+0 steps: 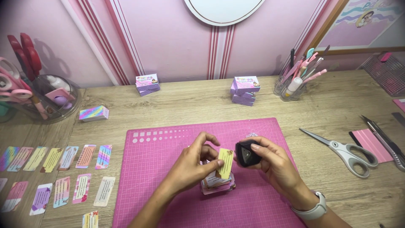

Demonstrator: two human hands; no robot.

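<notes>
Pink cutting mat (pixel 168 185) covers the near middle of the wooden bench (pixel 329 105), and both hands work just above it. The left hand (pixel 192 166) pinches a small yellow card (pixel 225 163) upright, its fingers clamped on the card's left edge and lower half. The right hand (pixel 274 162) grips a small black corner punch (pixel 247 153), fingers wrapped tight around it, and the punch sits right against the card's upper right corner. A white watch (pixel 314 209) circles the right wrist. Under the hands a short stack of cards (pixel 215 183) rests on the mat.

To the left, off the mat, two rows of coloured cards (pixel 63 177) lie flat on the bench, well apart from the hands. To the right lie grey-handled scissors (pixel 341 150) and a pink pad (pixel 371 145) beside them.

Farther back, a rainbow-striped card pile (pixel 93 113) sits near a clear tub of pink scissors (pixel 38 95). Against the pink wall stand two purple card stacks (pixel 147 84) (pixel 244 90) and a clear pen holder (pixel 295 82).
</notes>
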